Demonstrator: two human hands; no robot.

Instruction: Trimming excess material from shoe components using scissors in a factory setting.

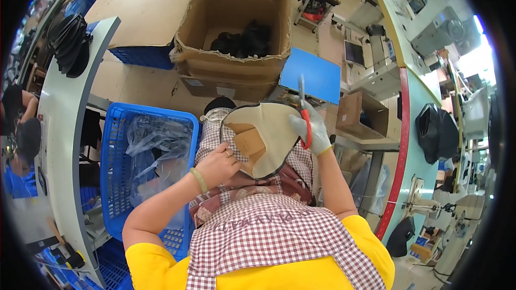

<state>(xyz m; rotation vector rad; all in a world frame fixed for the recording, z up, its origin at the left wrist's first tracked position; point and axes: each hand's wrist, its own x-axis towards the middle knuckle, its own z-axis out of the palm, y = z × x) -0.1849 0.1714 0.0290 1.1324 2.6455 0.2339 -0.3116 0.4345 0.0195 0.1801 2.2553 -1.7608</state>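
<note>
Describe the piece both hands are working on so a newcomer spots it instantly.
Start at the big open cardboard box at top centre and drop straight down to the checked apron. Held above the lap is a cream, rounded panel with dark edging, left hand below it, gloved right hand with red scissors beside. It alone is cream among black pieces.

The person wears a bright yellow short-sleeved shirt under a checked apron point(269, 231) of dark red and white, its bib crossing the chest and its skirt reaching over the lap. The left hand point(219, 164) is bare, with a ring on one finger and a pale green bangle point(199, 180) at the wrist. The right hand point(313, 130) is covered by a white knitted glove.
</note>
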